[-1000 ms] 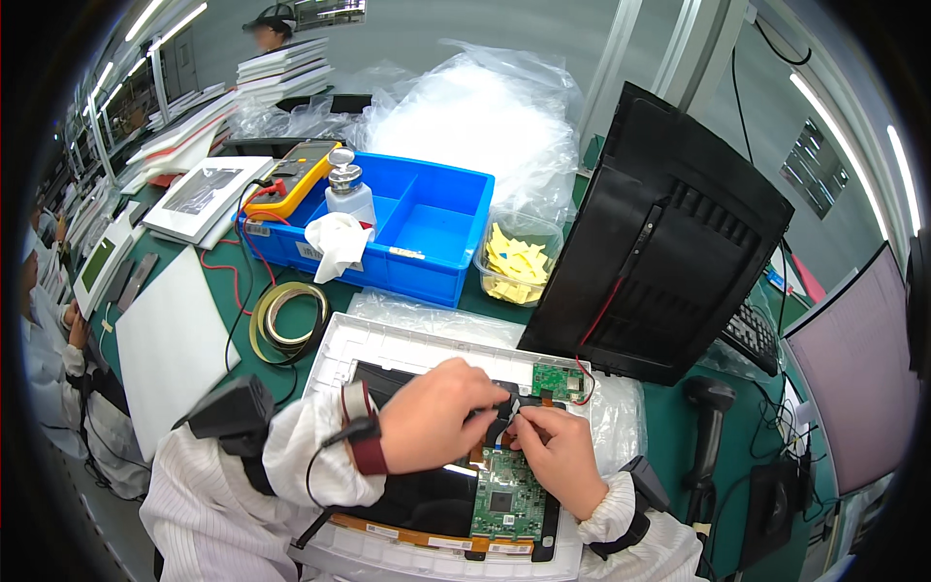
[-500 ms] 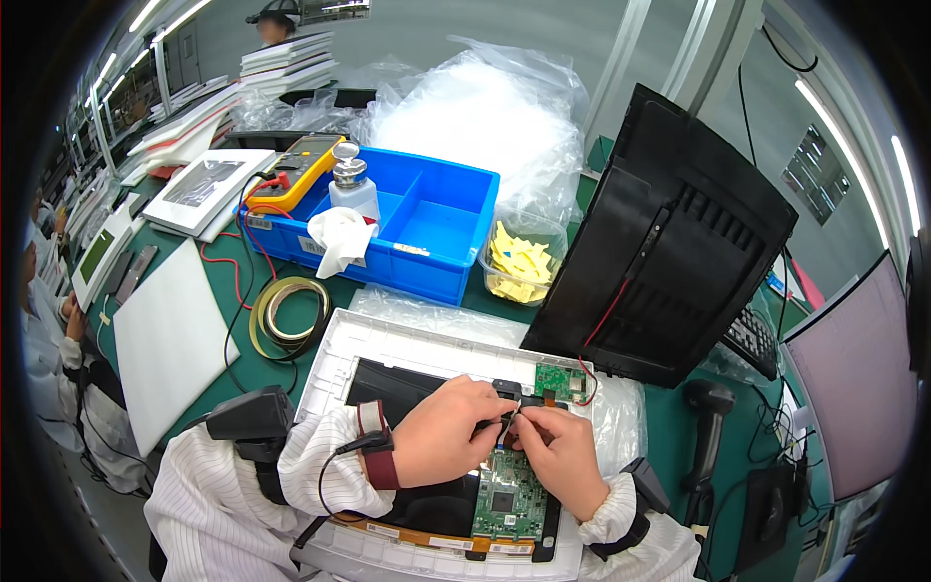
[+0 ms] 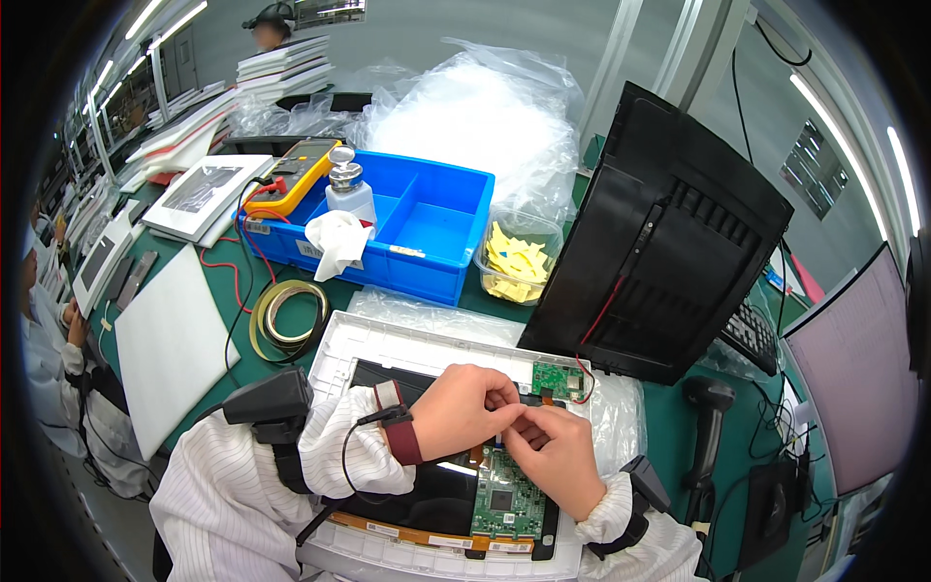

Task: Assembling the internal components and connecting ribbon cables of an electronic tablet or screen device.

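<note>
My left hand [image 3: 467, 412] and right hand [image 3: 562, 456] meet, fingertips bunched close; can't tell whether anything's pinched between. Green circuit board [image 3: 509, 497], flat, chip-studded rectangle, just nearer me, on glossy black panel [image 3: 436, 497]. White plastic frame [image 3: 337, 351] around panel. Beyond: ribbed black shell [image 3: 669, 242], tilted; crinkled clear plastic [image 3: 621, 417] beside frame.

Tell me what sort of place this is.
Most likely an electronics assembly or repair workshop: there is a large green circuit board in an opened device, a yellow test meter at a blue bin, and a wired maroon wrist strap.
</note>
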A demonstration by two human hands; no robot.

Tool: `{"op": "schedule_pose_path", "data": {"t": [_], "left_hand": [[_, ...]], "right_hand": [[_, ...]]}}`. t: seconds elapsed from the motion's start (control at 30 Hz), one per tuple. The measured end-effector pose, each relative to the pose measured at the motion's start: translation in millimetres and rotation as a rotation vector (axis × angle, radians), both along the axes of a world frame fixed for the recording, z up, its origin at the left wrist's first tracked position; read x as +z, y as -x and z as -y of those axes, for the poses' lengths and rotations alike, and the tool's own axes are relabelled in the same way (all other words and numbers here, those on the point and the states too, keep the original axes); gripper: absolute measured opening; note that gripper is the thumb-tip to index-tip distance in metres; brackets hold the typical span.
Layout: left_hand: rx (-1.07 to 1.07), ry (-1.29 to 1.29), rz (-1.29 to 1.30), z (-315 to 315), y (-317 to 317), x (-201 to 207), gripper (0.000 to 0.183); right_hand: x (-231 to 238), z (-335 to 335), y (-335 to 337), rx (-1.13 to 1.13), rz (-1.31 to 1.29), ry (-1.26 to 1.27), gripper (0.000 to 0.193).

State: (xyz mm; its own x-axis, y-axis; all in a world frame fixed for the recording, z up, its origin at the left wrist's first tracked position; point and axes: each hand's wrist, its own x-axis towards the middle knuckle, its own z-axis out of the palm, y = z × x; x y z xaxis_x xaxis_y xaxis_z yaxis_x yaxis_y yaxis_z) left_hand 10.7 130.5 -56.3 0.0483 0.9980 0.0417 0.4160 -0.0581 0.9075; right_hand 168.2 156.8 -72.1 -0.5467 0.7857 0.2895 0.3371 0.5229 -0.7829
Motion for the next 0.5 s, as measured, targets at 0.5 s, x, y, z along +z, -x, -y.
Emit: {"op": "schedule_pose_path", "data": {"t": [0.5], "left_hand": [[-0.048,0.02,-0.127,6,12,8,0.018]], "right_hand": [[1,0,0,-0.062,0.02,-0.045,0.02]]}}
